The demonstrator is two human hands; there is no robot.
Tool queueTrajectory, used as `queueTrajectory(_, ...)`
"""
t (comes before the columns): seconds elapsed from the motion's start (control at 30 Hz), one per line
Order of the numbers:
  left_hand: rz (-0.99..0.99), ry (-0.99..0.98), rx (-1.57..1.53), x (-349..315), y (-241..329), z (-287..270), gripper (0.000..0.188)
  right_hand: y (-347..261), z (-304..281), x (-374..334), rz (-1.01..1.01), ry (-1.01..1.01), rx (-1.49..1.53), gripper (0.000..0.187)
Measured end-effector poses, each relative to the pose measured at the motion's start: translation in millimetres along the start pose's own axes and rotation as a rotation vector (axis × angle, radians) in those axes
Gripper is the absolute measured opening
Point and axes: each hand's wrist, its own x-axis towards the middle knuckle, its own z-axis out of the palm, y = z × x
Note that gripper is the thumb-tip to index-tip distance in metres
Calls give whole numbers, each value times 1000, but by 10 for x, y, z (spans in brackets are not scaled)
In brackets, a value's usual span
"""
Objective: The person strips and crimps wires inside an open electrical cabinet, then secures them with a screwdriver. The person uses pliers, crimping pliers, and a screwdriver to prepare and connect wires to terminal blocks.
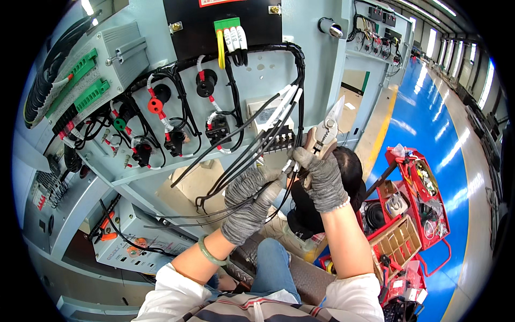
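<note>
Both my hands wear grey knitted gloves. My left hand (251, 201) is closed on black wires (268, 185), pinching one near its white-sleeved end. The wires hang from a bundle taped along the cabinet panel (271, 59). My right hand (324, 180) grips wire strippers (324, 131) with pale handles and a coil spring, their silver jaws pointing up. Its thumb side is close to the pinched wire end; whether it touches cannot be made out. Behind the wires is a terminal block (277, 140). Several loose black wires (214, 182) dangle left of my hands.
A person in black (348, 172) crouches just beyond my right hand. At right, an open red toolbox (394, 198) holds parts, beside a cardboard divider box (399, 241). Left, wired switches (174, 142) and a grey controller (115, 53) are mounted; a white equipment box (126, 239) sits below.
</note>
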Motion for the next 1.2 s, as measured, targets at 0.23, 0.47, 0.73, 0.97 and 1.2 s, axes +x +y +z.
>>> queueTrajectory(0.23, 177, -31, 174, 36, 33, -53, 13, -1, -4, -3, 70, -90, 82, 25)
queueTrajectory(0.47, 237, -91, 276, 42, 29, -91, 12, -15, 30, -32, 43, -28, 94, 30)
queueTrajectory(0.73, -93, -61, -34, -42, 20, -88, 20, -60, 33, -32, 61, -35, 59, 30)
queueTrajectory(0.97, -86, 43, -135, -125, -39, 3, 23, -49, 60, -30, 28, -46, 51, 26)
queueTrajectory(1.2, 81, 32, -13, -6, -95, -26, 25, -70, 98, -43, 23, -32, 54, 24)
